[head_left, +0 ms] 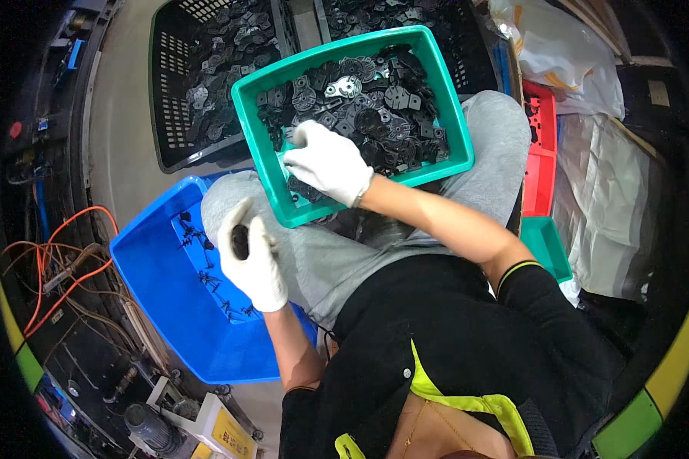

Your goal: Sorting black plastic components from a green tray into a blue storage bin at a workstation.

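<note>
My left hand (254, 264), in a white glove, is closed around a small black plastic part (240, 242), which shows between thumb and fingers above my grey-trousered leg. In a white glove too, my right hand (331, 164) is over the near left part of a green bin (346, 194). Its fingers are curled together, and whatever they may hold is hidden. Many flat black plastic parts (371, 122) fill the bin, which rests across my legs. Among them lies one shiny silvery piece (344, 86).
A blue bin (199, 344) with black sprue-like scraps (209, 280) stands at my left. Beyond the green bin is a black crate (173, 99) full of similar parts. Red (540, 164) and small green trays (545, 249) sit at my right. Orange hoses (60, 302) lie far left.
</note>
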`<act>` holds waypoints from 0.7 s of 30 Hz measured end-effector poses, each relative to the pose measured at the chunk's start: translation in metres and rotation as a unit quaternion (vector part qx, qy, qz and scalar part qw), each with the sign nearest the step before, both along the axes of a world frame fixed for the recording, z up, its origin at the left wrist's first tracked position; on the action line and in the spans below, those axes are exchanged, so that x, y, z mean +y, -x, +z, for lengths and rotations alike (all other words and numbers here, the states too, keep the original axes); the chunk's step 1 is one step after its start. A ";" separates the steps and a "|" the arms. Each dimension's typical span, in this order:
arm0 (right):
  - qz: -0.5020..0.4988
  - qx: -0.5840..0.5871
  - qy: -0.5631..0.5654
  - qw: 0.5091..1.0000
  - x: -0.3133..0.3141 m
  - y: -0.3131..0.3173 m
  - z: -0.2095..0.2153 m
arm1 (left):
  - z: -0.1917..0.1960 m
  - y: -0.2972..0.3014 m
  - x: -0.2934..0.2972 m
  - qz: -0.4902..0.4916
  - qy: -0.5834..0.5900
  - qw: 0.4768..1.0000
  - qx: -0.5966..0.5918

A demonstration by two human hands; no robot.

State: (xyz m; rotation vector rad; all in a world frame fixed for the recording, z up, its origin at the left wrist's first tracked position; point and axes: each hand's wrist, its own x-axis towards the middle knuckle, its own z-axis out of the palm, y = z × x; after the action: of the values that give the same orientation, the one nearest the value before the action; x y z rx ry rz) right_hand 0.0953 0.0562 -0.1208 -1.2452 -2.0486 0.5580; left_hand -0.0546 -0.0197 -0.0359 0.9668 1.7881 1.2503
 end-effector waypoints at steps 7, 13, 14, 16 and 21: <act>-0.064 0.256 0.200 0.944 -0.041 -0.013 0.027 | -0.033 -0.022 0.016 -0.211 -0.018 0.976 0.044; -0.130 0.197 0.132 0.963 -0.045 -0.031 0.015 | -0.069 -0.039 0.033 -0.266 -0.055 0.959 0.084; -0.152 0.162 0.099 0.970 -0.046 -0.035 0.015 | -0.072 -0.043 0.036 -0.275 -0.081 0.950 0.120; -0.152 0.078 0.099 0.980 -0.046 -0.046 0.020 | -0.072 -0.055 0.038 -0.273 -0.095 0.944 0.157; -0.160 0.046 0.115 0.979 -0.042 -0.097 0.016 | -0.076 -0.078 0.042 -0.316 -0.084 0.933 0.147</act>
State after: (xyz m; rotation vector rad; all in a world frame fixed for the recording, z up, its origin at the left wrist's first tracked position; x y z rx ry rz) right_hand 0.1925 0.0139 -0.1048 -1.6158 -1.6946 0.6974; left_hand 0.0231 0.0218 -0.1120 1.7357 1.4000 0.8780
